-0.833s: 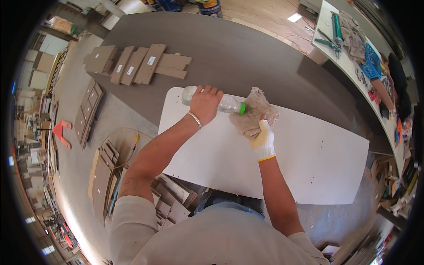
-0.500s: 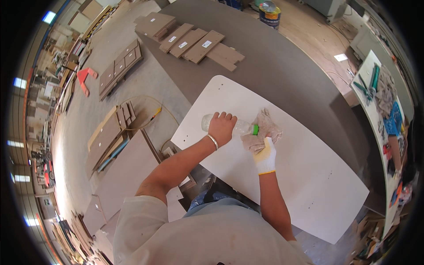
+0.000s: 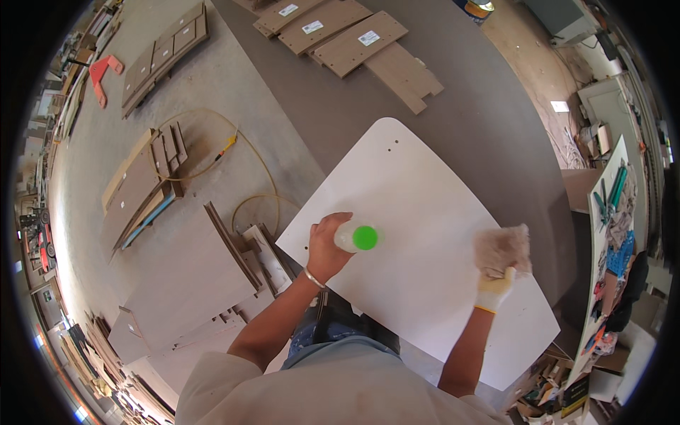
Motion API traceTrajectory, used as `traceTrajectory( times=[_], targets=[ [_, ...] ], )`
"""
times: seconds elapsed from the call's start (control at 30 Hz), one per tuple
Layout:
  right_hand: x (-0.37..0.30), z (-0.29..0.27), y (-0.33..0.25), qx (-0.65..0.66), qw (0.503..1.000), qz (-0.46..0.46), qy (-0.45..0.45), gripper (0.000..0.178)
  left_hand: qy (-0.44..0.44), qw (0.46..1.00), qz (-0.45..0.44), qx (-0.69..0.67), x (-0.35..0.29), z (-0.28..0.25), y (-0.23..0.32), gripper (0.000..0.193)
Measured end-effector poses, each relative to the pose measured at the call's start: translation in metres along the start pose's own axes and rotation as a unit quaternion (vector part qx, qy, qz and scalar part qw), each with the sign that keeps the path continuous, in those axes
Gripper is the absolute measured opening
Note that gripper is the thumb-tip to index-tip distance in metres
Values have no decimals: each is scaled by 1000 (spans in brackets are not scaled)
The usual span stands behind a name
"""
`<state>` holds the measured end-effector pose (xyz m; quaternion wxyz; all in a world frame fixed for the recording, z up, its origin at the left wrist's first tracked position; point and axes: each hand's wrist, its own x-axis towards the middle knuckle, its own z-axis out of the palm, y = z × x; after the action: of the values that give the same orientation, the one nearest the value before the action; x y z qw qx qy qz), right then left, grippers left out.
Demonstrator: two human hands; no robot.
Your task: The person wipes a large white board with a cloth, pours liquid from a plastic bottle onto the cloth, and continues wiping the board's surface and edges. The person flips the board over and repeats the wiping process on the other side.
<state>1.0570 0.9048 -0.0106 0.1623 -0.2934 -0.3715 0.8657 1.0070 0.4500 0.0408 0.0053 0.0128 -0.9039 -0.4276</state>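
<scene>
- A clear plastic bottle [image 3: 344, 236] with a round green cap [image 3: 365, 238] is above the left part of the white panel [image 3: 425, 191]; the cap faces up toward the camera, and I cannot tell how much liquid is inside
- The left grip [image 3: 330, 248] is bare, with a bracelet at its wrist, and its fingers are closed around the side of this bottle; whether the bottle base touches the panel, I cannot tell
- At the right, a blue basket [image 3: 621, 255] sits among tools on a side bench [image 3: 592, 301]; what it contains is too small to tell
- At the upper border a tin [image 3: 480, 9] shows only partly, and its inside cannot be read
- The cloth [image 3: 504, 248] looks beige-brown, fluffy and a little blurred, with a rough outline
- The right grip [image 3: 496, 287] wears a white and yellowish glove and is grasping the near end of this cloth
- The cloth is at the far right edge of the panel and hides a part of this edge
- The panel has rounded upper corner, some small dark holes, and lies at a slant on the brown worktop [image 3: 520, 142]
- Between bottle and cloth, there extends a wide stretch of plain white surface
- Labelled brown boards [image 3: 353, 58] lie on the worktop, beyond the panel's upper corner and apart from it
</scene>
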Motion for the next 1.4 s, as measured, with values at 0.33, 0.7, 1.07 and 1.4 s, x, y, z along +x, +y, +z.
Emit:
traceTrajectory(
  times=[0.33, 0.7, 1.07, 1.4],
  targets=[
    [115, 291, 158, -809, 448, -307, -226, 33, 174, 919, -175, -307, 29, -101, -86, 72],
    [62, 364, 246, -701, 553, -246, -376, 45, 76, 980, -21, -182, 236, -65, -126, 56],
    [13, 338, 266, -709, 510, -262, -410, 42, 0, 959, -18, -283, 321, -7, -104, 60],
    [40, 346, 272, -678, 669, -236, -193, 56, 123, 988, -28, -92, 267, -24, -153, 65]
  ],
)
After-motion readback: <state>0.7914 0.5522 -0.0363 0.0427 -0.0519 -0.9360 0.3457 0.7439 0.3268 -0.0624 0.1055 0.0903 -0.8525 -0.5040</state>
